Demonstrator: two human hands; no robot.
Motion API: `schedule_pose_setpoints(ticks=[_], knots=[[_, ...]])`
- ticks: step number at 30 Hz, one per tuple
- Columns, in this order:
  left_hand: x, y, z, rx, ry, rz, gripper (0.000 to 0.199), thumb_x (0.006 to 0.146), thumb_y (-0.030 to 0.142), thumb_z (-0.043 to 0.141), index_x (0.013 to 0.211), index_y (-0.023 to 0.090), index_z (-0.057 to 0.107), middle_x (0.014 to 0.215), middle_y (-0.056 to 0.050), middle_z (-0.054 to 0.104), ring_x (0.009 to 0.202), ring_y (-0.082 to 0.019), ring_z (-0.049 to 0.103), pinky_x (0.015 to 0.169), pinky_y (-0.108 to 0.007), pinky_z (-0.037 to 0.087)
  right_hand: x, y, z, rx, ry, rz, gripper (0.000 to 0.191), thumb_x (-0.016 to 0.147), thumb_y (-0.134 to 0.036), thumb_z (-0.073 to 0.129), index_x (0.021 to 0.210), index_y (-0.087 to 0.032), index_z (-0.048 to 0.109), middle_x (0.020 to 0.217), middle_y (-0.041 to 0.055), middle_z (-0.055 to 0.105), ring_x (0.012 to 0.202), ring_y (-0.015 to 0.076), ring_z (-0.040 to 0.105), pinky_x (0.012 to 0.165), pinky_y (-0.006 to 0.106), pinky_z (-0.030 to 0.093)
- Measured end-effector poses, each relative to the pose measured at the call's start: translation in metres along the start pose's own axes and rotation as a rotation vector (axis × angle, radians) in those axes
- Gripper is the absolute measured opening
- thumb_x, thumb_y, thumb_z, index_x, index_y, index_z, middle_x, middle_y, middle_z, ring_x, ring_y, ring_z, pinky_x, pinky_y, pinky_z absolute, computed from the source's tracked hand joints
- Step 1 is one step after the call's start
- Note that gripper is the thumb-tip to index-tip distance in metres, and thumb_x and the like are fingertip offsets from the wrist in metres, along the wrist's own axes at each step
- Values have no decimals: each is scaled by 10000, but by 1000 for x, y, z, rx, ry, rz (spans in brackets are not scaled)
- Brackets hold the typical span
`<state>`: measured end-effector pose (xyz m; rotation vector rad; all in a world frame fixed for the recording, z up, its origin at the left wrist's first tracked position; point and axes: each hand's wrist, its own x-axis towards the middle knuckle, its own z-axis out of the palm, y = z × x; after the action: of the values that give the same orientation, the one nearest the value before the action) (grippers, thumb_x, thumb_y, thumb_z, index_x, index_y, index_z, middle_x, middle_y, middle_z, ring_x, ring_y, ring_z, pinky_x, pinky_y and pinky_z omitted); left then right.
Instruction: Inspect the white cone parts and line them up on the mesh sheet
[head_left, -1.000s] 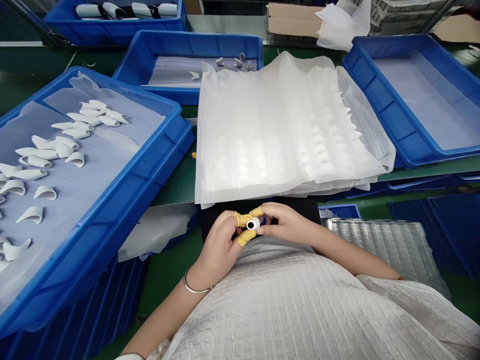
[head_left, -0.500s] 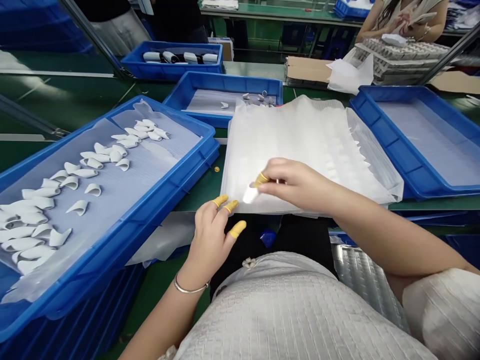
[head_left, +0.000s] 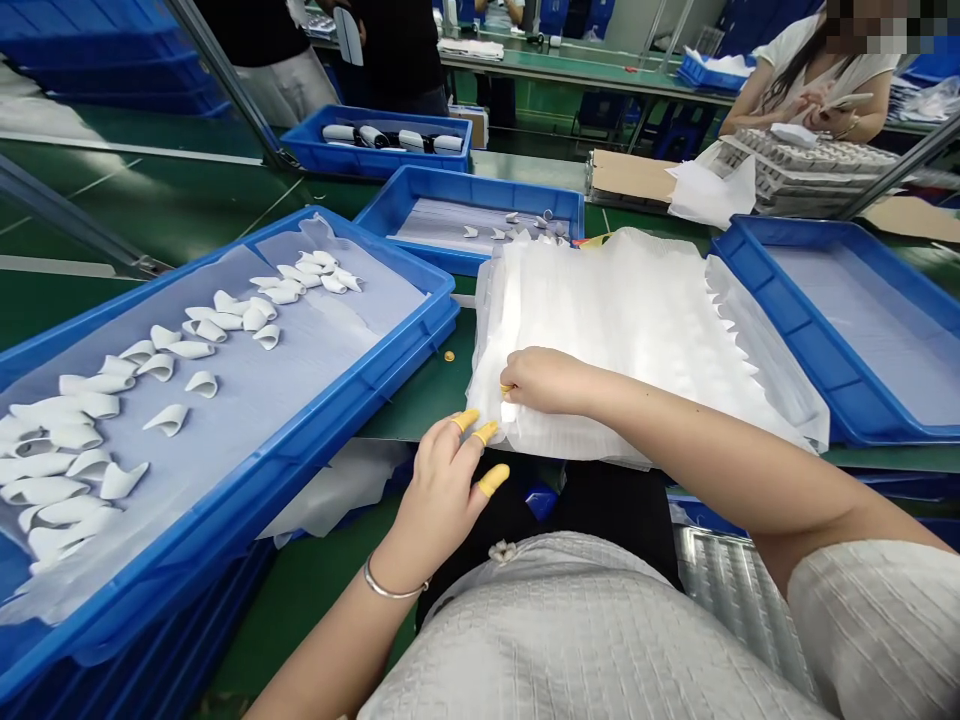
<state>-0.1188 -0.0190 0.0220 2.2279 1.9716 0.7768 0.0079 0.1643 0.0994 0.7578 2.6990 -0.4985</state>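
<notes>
My right hand [head_left: 550, 380] is closed, its fingers pinched at a small white curved piece [head_left: 511, 412] low over the left front of a white sheet stack [head_left: 600, 300]. The piece is partly hidden, and I cannot tell whether it touches the sheet. My left hand [head_left: 452, 470] is open, holding nothing. Its thumb and two fingers wear yellow finger cots [head_left: 494, 480], with two of the fingertips beside the stack's front left corner. Several similar white curved pieces [head_left: 166, 420] lie in rows in the large paper-lined blue tray [head_left: 337, 395] on the left.
A blue tray [head_left: 487, 187] behind the stack holds several small pieces. Another blue tray [head_left: 847, 400] stands to the right. Farther back are a blue bin [head_left: 375, 160] of white-and-black items and, at the right, a person [head_left: 817, 90] by stacked grey trays [head_left: 810, 165].
My right hand has moved left over the stack with the white piece, towards its left edge. My left hand stays open near the front corner. The whole view has shifted slightly.
</notes>
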Motion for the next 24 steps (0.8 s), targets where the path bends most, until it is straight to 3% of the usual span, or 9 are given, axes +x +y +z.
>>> schedule_pose_setpoints(ticks=[4,8,13,18,24], knots=[[3,-1,3,4,-4,-2,373,924,320,573,1265,179,523,1320,-158,492,1292,-334,415,1075,-544,422,1,3,3,29,37,-17,157,905,-210,570,816,-141,678,960,93,637,891,215,572,659,291,348],[3,0,2,15,-2,0,350,921,299,575,1254,198,530,1278,-150,502,1264,-329,439,1051,-545,440,-13,4,-2,198,62,59,184,895,-245,565,743,-155,615,838,43,620,729,149,534,586,265,324],[0,3,3,63,14,-27,402,914,295,581,1290,167,516,1222,-164,476,1175,-332,469,988,-538,476,-29,4,7,346,244,187,181,901,-278,536,758,-176,575,699,-15,586,594,112,474,533,251,292],[-4,3,7,90,39,-29,446,914,302,582,1329,160,503,1170,-160,469,1093,-318,475,946,-531,491,-32,-1,27,190,322,77,205,904,-204,543,721,-160,624,783,27,615,743,145,537,610,257,326],[-6,3,6,58,-2,-54,415,923,312,566,1310,172,514,1180,-160,472,1113,-322,468,949,-537,484,-21,-8,28,-81,195,-5,246,930,-216,518,765,-153,690,861,80,633,831,212,583,608,291,334]])
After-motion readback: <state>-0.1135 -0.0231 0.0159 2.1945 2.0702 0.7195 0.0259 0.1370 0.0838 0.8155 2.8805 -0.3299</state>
